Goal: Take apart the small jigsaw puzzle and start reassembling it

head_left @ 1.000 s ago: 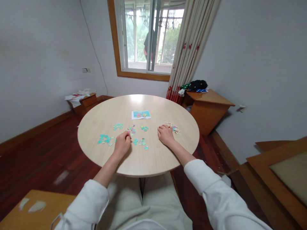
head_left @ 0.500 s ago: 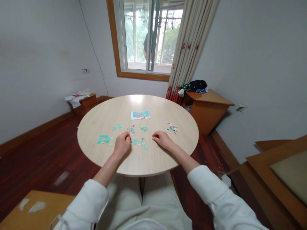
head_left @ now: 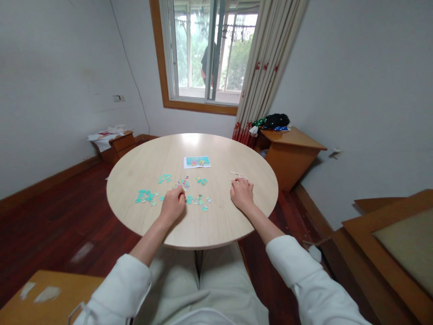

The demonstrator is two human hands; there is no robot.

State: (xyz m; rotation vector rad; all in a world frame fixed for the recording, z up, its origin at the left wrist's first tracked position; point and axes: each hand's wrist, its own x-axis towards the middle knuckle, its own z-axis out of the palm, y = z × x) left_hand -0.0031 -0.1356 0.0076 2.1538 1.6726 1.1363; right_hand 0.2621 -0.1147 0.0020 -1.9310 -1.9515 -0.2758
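My left hand (head_left: 173, 204) rests on the table with its fingers curled closed; whatever they hold, if anything, is hidden. Around it lie a pink and multicoloured cluster of jigsaw puzzle pieces (head_left: 183, 182), a turquoise heap (head_left: 145, 196) to the left, and a few patterned pieces (head_left: 199, 199) to the right. My right hand (head_left: 242, 195) reaches over the pile of loose puzzle pieces (head_left: 238, 175) on the right, fingers apart and bent down, covering most of it. Beyond the hands lies a reference picture sheet (head_left: 197, 162) in turquoise with cartoon figures.
The round pale table (head_left: 213, 230) stands before my lap. Smaller turquoise groups (head_left: 165, 178) lie farther back on it. A wooden cabinet (head_left: 292, 142) topped with cloths stands at the back right, a low stand (head_left: 120, 143) at the left. A person (head_left: 209, 65) shows beyond the window.
My right hand has moved right, from beside the middle pieces to the right-hand pile. A small piece now lies by the patterned pieces. My left hand stays nearly in place.
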